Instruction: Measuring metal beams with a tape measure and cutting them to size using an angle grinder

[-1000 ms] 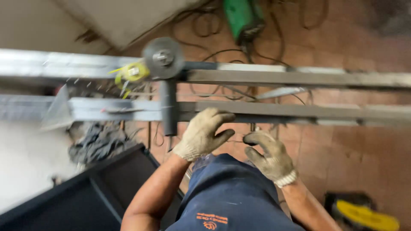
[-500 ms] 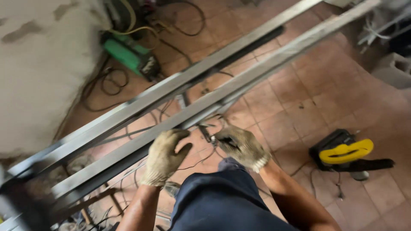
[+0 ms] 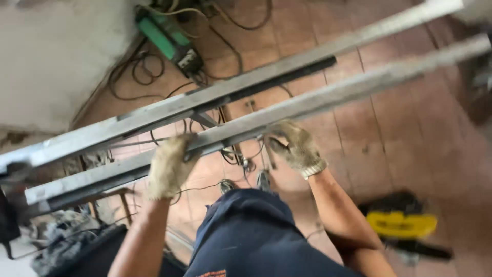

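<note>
Two long metal bars (image 3: 318,100) are seen running diagonally from lower left to upper right, steeper in the frame than half a second before; the nearer bar is gripped at centre by the gloved left hand (image 3: 168,166), fingers curled over it, and by the gloved right hand (image 3: 294,146), fingers wrapped on its underside; the green tool (image 3: 166,38) has shifted to the upper left; the yellow tool (image 3: 400,225) at lower right is blurred; the bar ends are cut off.
</note>
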